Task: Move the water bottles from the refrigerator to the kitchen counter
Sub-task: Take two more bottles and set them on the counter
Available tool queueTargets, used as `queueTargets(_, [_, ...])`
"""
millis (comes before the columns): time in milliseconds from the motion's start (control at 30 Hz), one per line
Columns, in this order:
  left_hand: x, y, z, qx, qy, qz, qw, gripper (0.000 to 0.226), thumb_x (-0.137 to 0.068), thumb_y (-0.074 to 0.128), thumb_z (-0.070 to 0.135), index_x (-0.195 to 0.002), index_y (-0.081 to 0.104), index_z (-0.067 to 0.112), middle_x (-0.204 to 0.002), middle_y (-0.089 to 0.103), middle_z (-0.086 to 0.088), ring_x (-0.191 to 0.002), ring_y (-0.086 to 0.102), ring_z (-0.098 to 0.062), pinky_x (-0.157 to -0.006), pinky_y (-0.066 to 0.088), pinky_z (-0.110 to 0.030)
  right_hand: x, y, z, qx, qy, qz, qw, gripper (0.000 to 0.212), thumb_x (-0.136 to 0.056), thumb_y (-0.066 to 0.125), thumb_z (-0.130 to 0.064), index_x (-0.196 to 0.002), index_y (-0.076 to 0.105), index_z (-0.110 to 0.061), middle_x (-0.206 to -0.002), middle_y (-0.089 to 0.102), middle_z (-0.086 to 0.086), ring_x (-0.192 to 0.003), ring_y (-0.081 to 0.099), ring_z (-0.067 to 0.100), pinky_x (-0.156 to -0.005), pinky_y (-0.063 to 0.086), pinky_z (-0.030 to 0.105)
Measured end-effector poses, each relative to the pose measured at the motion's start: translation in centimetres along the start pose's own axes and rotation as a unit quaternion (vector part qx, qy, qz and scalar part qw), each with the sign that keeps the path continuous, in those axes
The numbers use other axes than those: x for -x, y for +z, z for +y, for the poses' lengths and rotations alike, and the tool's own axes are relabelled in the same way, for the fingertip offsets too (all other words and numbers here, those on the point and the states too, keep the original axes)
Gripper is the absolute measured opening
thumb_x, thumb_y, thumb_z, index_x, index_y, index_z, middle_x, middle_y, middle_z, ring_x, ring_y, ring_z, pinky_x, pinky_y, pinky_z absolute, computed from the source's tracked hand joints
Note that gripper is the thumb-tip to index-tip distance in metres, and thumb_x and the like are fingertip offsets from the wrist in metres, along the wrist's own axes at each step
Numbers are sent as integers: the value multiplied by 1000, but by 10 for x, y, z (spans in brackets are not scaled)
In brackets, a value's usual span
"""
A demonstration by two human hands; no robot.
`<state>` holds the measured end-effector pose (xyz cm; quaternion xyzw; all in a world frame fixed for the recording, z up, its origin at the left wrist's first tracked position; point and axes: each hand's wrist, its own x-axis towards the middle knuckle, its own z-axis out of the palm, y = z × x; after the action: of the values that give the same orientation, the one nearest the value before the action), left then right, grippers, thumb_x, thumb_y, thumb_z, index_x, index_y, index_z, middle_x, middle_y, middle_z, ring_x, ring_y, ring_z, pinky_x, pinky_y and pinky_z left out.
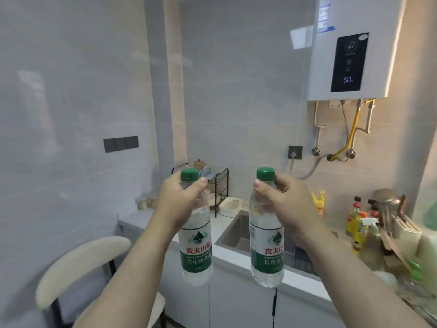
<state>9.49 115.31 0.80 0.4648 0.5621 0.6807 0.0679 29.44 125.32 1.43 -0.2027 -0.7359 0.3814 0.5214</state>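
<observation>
**Two water bottles held upright above the counter edge**

The left hand (178,200) is closed around the neck and shoulder of the left bottle (196,235), left of frame centre. The right hand (282,202) is closed in the same way around the right bottle (266,233), just right of centre. The bottles are apart and both hang nearly upright, bases unsupported.

Each bottle is clear plastic with a green screw cap, a ribbed body and a white-and-green label bearing red Chinese characters and a green mountain emblem. The contents are clear.

Both bottles appear in front of the pale counter (238,256), which runs from centre left to lower right. The steel sink (236,230) shows between them. A cream-backed chair (78,263) occupies the lower left. A white water heater (352,48) with a display reading 50 is mounted at the upper right.
</observation>
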Motion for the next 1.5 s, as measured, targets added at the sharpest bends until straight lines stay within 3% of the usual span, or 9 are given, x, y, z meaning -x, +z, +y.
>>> queueTargets(200, [-65,-21,-47,-56,-12,47,997,10,-80,67,35,-76,68,26,-67,70,11,-78,71,-27,-74,60,-50,-75,58,56,-46,1,-49,998,9,-76,68,-40,-81,74,-44,-78,74,-13,-77,68,11,-76,58,46])
queueTargets(333, [-121,-38,-95,-54,-7,49,997,13,-81,66,31,-71,71,37,-65,68,16,-75,69,-24,-63,61,-38,-129,107,104,-64,18,-71,995,15,-73,69,-42,-85,75,-37,-81,75,-6,-84,71,22,-80,57,52])
queueTargets(533, [-218,-64,-183,-92,-6,38,995,8,-75,64,43,-75,69,48,-69,69,23,-69,65,-2,-75,58,-40,-204,185,172,-48,42,-78,995,13,-75,75,-37,-82,73,-47,-81,75,-13,-80,71,13,-73,56,37])
queueTargets(667, [-285,-70,-240,-105,-29,23,994,17,-74,64,46,-77,66,30,-70,69,20,-75,66,-5,-75,52,-36,-257,220,214,-22,79,-72,994,21,-79,79,-24,-75,75,-44,-77,75,-11,-76,70,13,-70,55,33])
queueTargets(867, [-360,-66,-330,-141,-53,-10,989,8,-88,71,34,-82,66,33,-82,69,21,-85,61,4,-71,43,-26,-327,256,283,-14,106,-79,991,7,-76,81,-20,-79,77,-25,-71,73,-15,-63,60,-5,-55,42,6])
queueTargets(1000, [-401,-62,-390,-179,-72,-36,981,8,-87,73,32,-84,66,30,-91,68,11,-90,62,-6,-72,42,-25,-369,284,345,-6,126,-106,986,11,-75,82,-22,-85,78,-24,-64,68,-22,-60,58,-8,-56,40,6])
queueTargets(1167, [-450,-69,-458,-236,-117,-80,961,8,-84,77,30,-80,69,31,-85,70,9,-83,62,-6,-71,45,-25,-416,331,425,30,157,-176,971,17,-69,83,-32,-84,79,-37,-78,75,-15,-77,68,4,-71,53,24])
queueTargets(1333, [-492,-81,-530,-217,-152,-77,961,34,-80,81,25,-63,66,49,-60,61,27,-60,52,9,-57,37,-11,-451,385,499,71,188,-211,957,9,-67,83,-33,-68,75,-36,-49,56,-14,-48,44,0,-47,35,17])
queueTargets(1500, [-524,-97,-611,-196,-241,-83,947,16,-77,84,23,-72,69,25,-66,68,21,-71,60,-5,-69,45,-23,-463,441,558,80,269,-208,937,12,-67,85,-34,-71,73,-35,-64,69,-10,-56,53,4,-48,42,16])
